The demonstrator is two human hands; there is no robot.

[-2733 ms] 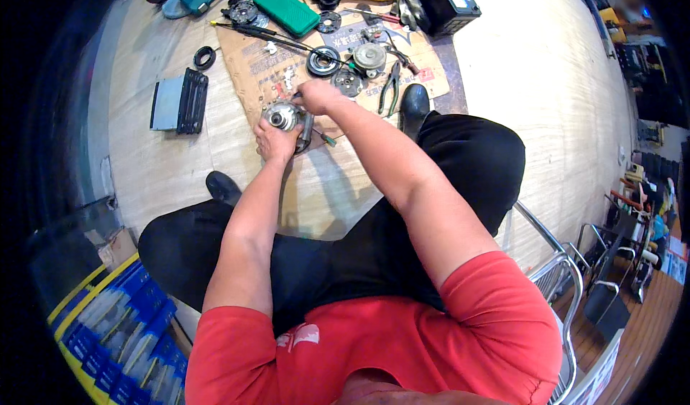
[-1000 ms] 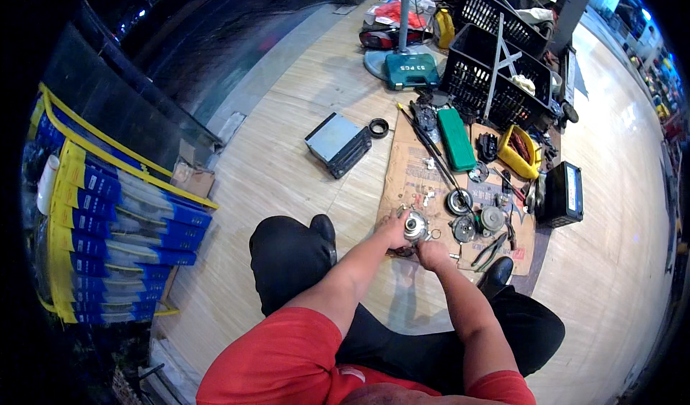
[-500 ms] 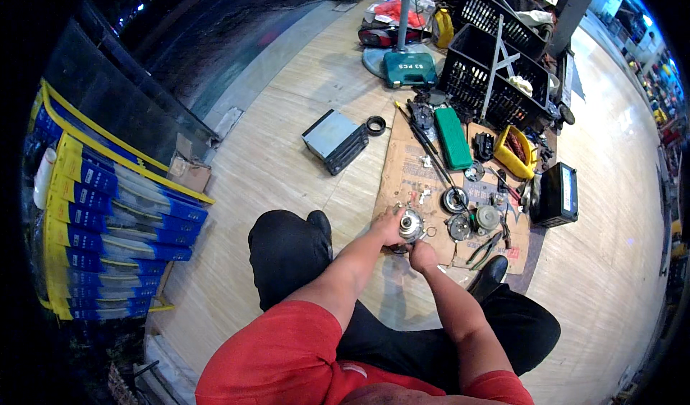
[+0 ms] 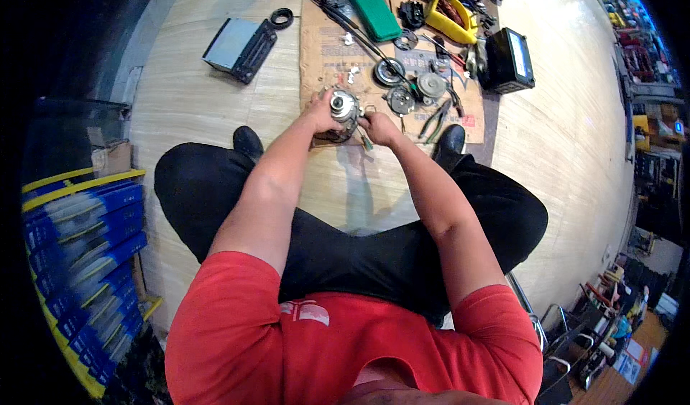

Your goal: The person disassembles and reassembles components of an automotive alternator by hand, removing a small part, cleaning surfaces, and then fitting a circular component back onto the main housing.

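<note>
Presently, the left hand (image 4: pixel 322 113) is curled around the left side of a round metal housing (image 4: pixel 345 106), gripping it with its bright central hub facing up. The right hand (image 4: pixel 379 128) is at the housing's right side, fingers bent in; whether it grips anything cannot be told. The housing is located over the near edge of a cardboard sheet (image 4: pixel 325 66) spread on the floor (image 4: pixel 205 110). To its right on the cardboard: a black-rimmed ring (image 4: pixel 389 72), a round grey part (image 4: pixel 431 86) and open pliers (image 4: pixel 434 123). Farther off are a green case (image 4: pixel 375 11) and a yellow container (image 4: pixel 466 33). A black battery (image 4: pixel 507 60) stands at the far right.
</note>
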